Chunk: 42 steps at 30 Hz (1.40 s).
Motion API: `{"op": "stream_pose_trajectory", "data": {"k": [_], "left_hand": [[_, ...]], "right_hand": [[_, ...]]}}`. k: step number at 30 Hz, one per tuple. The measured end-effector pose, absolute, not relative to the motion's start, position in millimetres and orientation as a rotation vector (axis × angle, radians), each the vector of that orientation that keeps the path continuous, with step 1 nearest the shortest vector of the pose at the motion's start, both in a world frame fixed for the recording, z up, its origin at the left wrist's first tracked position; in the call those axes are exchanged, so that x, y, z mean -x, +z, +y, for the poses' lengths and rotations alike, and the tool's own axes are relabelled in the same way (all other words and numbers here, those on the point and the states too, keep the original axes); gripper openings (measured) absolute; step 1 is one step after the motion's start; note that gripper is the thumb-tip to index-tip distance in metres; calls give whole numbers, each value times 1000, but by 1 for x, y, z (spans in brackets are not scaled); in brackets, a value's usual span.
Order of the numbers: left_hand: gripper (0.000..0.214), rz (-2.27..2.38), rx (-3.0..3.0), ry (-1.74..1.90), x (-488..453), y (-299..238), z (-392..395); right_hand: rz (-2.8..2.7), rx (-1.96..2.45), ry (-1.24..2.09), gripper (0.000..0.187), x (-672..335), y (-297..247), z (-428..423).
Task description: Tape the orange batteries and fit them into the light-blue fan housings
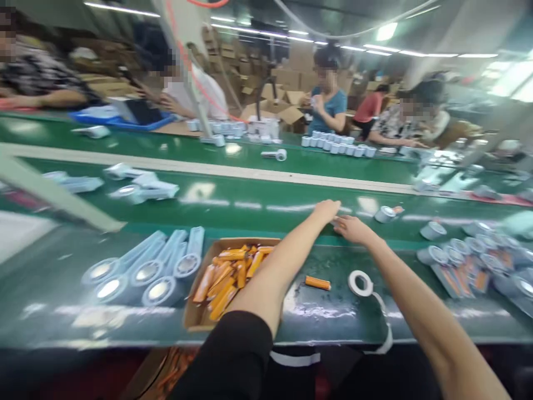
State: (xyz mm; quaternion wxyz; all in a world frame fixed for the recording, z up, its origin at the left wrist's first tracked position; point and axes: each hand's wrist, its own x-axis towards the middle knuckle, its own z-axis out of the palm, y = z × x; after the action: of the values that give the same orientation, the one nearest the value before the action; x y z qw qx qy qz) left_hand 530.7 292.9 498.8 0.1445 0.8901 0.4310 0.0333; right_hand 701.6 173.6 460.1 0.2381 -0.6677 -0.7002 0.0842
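Note:
Both my arms reach forward over the near table to the edge of the green conveyor belt (266, 191). My left hand (327, 209) rests at the belt's edge with its fingers curled away from view. Just to its right is my right hand (353, 228), whose fingers are pressed together and point at the left hand. Blur hides whether anything is between them. Below my left forearm sits a cardboard tray (195, 316) full of orange batteries (227, 275). One loose orange battery (317, 283) and a roll of white tape (360, 283) lie between my arms.
Several bagged flashlights (145, 272) lie left of the tray. Round flashlight heads (458, 250) and packs crowd the right side, and a small cap (385, 214) sits on the belt. More parts ride the belts. Several people work at the far side.

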Motion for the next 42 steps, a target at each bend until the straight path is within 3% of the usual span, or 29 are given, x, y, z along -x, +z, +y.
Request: {"op": "stream_pose_trajectory", "data": {"k": [4, 8, 10, 14, 19, 22, 26, 28, 29, 33, 38, 42], "left_hand": [[35, 859, -2807, 207, -545, 489, 256], [24, 204, -2937, 100, -541, 456, 186], [23, -8, -2989, 36, -540, 441, 158], [27, 32, -3039, 26, -538, 426, 141], [10, 63, -3068, -46, -519, 440, 152], [15, 127, -3092, 115, -483, 465, 153], [29, 391, -3025, 734, -418, 509, 137], [33, 476, -2992, 862, -390, 526, 120], [34, 490, -2991, 866, -378, 532, 110], [36, 436, -3040, 706, -351, 532, 70], [30, 290, -3155, 499, -341, 510, 43], [27, 190, -3201, 419, -345, 498, 39]], "right_hand": [[-1755, 1915, 189, 37, -722, 452, 93], [-1587, 1891, 224, 55, -726, 413, 10], [-1590, 1915, 208, 53, -724, 396, -22], [-1669, 1896, 284, 49, -699, 385, -72], [-1924, 1636, 637, 36, -647, 392, -119], [-1949, 1554, 803, 25, -641, 399, -109], [-1803, 1649, 455, 18, -644, 409, -37], [-1937, 1575, 412, 29, -633, 413, 6], [-2026, 1544, 444, 32, -626, 415, 25], [-2117, 1572, 635, 14, -601, 422, 59], [-1393, 1371, 1130, 38, -616, 432, 21], [-1434, 1378, 1182, 35, -626, 444, -20]]}}
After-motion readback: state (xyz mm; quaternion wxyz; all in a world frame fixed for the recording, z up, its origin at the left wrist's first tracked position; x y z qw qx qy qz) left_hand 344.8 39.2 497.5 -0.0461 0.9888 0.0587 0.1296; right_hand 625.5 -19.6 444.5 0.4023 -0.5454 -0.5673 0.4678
